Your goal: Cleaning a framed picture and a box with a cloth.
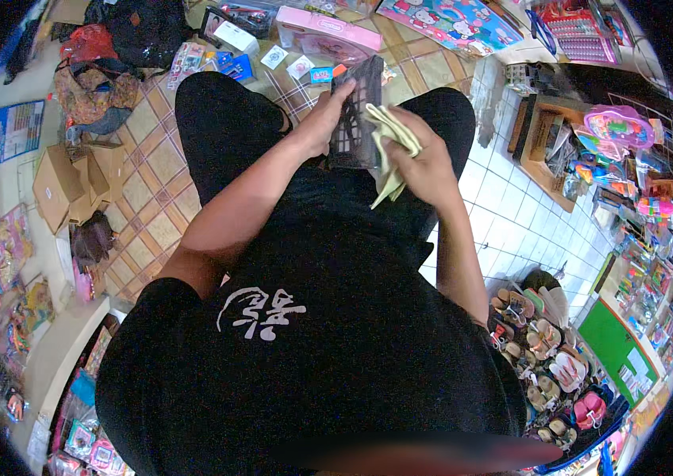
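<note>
My left hand (325,122) holds a dark, flat box (353,122) by its left side, thumb across the front. The box has a pale grid-like pattern and stands tilted between my knees. In my right hand (428,166) is a folded, pale yellow cloth (393,134), which lies against the box's right edge. My right hand looks slightly blurred. Whether the box is a sealed package or a case, I cannot tell.
Beyond my knees stand a pink toy box (329,34), a white carton (236,38) and small blue packets (235,66). An open cardboard box (77,184) sits at left. Sandals (568,372) are piled at lower right, with a wooden crate (550,154) above.
</note>
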Tool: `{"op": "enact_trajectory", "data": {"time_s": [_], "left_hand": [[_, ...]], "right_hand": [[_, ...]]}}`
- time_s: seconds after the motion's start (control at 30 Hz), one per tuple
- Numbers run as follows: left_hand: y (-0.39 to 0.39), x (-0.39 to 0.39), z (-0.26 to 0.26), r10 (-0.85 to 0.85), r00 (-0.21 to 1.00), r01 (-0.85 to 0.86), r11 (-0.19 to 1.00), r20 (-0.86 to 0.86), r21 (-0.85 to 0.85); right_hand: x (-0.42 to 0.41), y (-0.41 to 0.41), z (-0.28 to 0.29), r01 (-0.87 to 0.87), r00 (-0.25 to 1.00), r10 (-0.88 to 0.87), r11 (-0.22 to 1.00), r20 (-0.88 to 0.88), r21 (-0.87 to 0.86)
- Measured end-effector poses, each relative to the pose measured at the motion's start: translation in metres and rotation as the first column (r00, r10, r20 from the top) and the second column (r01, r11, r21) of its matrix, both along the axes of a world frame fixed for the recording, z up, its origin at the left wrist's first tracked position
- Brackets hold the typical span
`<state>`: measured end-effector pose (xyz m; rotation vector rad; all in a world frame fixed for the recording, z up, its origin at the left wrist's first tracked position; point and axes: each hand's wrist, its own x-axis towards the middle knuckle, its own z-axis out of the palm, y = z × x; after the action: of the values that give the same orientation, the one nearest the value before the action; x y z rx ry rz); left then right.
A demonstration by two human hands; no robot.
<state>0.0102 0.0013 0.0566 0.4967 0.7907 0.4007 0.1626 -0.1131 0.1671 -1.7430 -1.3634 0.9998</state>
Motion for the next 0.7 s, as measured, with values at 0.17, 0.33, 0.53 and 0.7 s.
{"op": "enact_trajectory", "data": {"time_s": [0.17, 0.33, 0.53, 0.7], "left_hand": [[0.017, -0.017, -0.007, -0.168, 0.972, 0.189, 0.975, 0.164, -0.121], [0.018, -0.024, 0.026, 0.146, 0.964, -0.128, 0.987, 0.224, -0.096], [0.015, -0.033, 0.016, 0.101, 0.935, -0.016, 0.970, 0.341, -0.244], [0.016, -0.033, 0.011, 0.105, 0.920, -0.017, 0.974, 0.379, -0.228]], "right_hand": [[0.026, -0.003, 0.004, 0.102, 0.956, -0.130, 0.988, -0.263, -0.114], [0.036, -0.004, 0.002, 0.190, 0.952, -0.199, 0.980, -0.234, -0.064], [0.028, -0.004, -0.018, 0.194, 0.962, -0.190, 0.981, -0.195, 0.000], [0.031, 0.001, -0.022, 0.347, 0.932, -0.357, 0.927, 0.055, 0.142]]}}
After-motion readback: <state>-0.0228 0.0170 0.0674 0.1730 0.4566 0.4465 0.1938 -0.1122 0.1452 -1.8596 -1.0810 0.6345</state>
